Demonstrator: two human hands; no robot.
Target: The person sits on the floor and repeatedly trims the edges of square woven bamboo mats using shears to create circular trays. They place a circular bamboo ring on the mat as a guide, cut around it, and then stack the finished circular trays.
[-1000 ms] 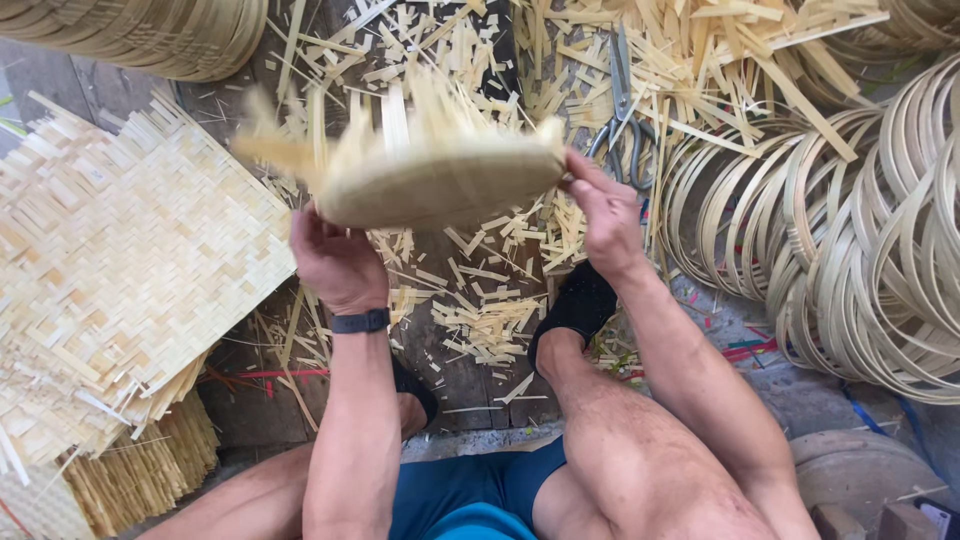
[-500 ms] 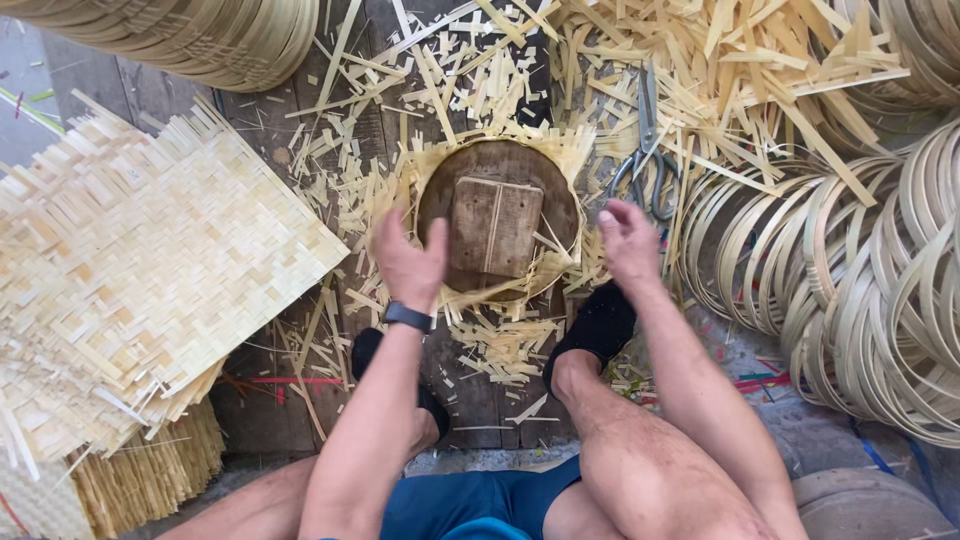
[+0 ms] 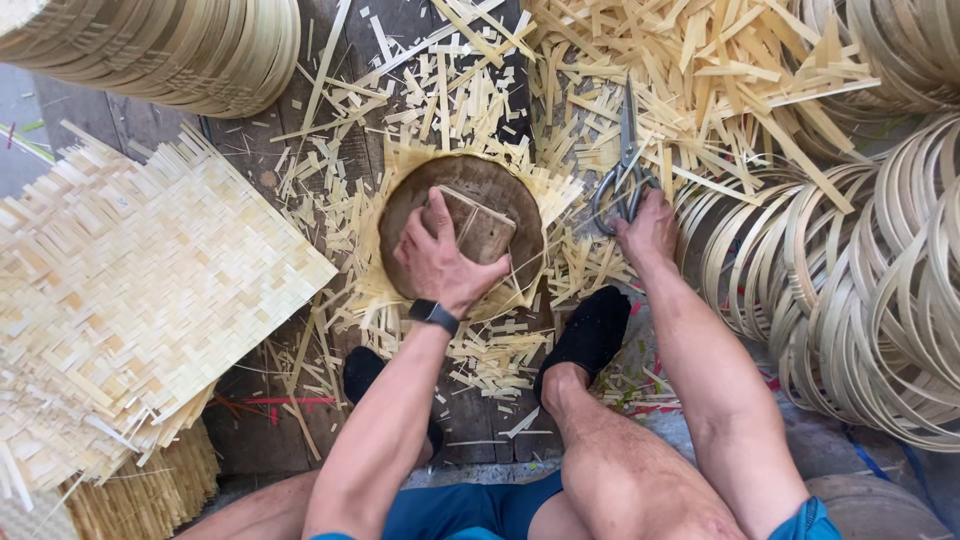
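Head view, looking down past the knees: the left hand [image 3: 440,262] lies spread, fingers open and pressing flat, on a round dark wooden form [image 3: 462,235] with a square block at its middle. The form sits on a woven bamboo mat [image 3: 545,195] whose pale edges stick out around it. The right hand [image 3: 648,232] reaches to the right of the form and closes its fingers on the handles of a pair of metal scissors [image 3: 626,160], which lie among the cuttings with the blades pointing away from the person.

Loose bamboo offcuts [image 3: 700,70] cover the plank floor all around the form and pile thickly beyond the scissors. A stack of flat woven sheets [image 3: 140,300] lies well to the left. Bamboo hoops [image 3: 880,290] stand packed along the right, close beside the right forearm. Curved woven pieces [image 3: 170,50] fill the upper left. Two feet in black socks [image 3: 590,330] rest just below the form, either side of the left arm.
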